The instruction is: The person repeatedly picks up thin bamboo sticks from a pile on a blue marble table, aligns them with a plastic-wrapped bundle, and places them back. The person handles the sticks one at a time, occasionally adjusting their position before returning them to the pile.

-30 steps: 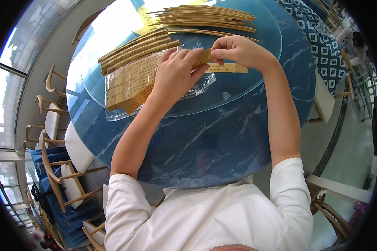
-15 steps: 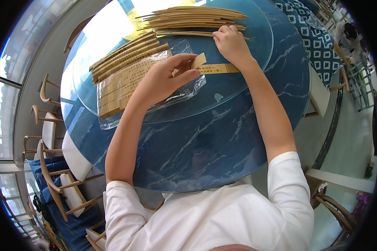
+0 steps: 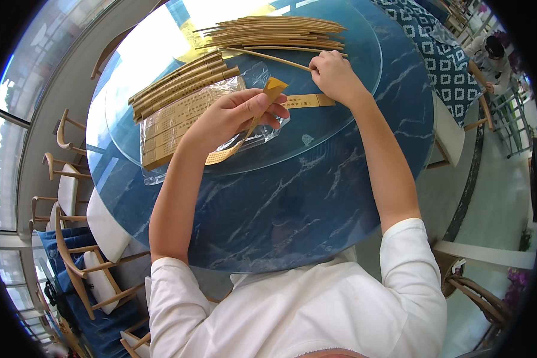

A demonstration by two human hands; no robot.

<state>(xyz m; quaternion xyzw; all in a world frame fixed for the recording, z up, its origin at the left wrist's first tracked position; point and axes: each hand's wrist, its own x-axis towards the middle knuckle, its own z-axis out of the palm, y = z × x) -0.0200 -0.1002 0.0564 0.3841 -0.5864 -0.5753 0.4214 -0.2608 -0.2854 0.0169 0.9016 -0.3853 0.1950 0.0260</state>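
My left hand point(image 3: 227, 116) pinches a printed gold paper sleeve point(image 3: 273, 89) near its upper end, where the mouth gapes; its lower end curves down past the wrist. My right hand point(image 3: 335, 76) is closed on the near end of a thin wooden chopstick point(image 3: 271, 58), which slants away to the upper left. Another chopstick lies just beyond it, and I cannot tell whether my fingers touch that one. Under and between my hands, a flat gold sleeve point(image 3: 311, 101) lies on the glass turntable. A pile of chopsticks point(image 3: 274, 31) rests beyond my right hand.
Several rounded, filled-looking sleeves point(image 3: 182, 82) lie left of the pile. Nearer, a stack of flat sleeves point(image 3: 167, 131) sits in a clear plastic wrapper point(image 3: 256, 76). The round glass turntable point(image 3: 322, 134) tops a blue marbled table point(image 3: 280, 209). Chairs point(image 3: 71, 191) stand left; a person point(image 3: 492, 59) is far right.
My left hand has lifted a sleeve and tilted it upright, its mouth now spread. My right hand has drawn the chopstick's near end down toward me, away from the pile.
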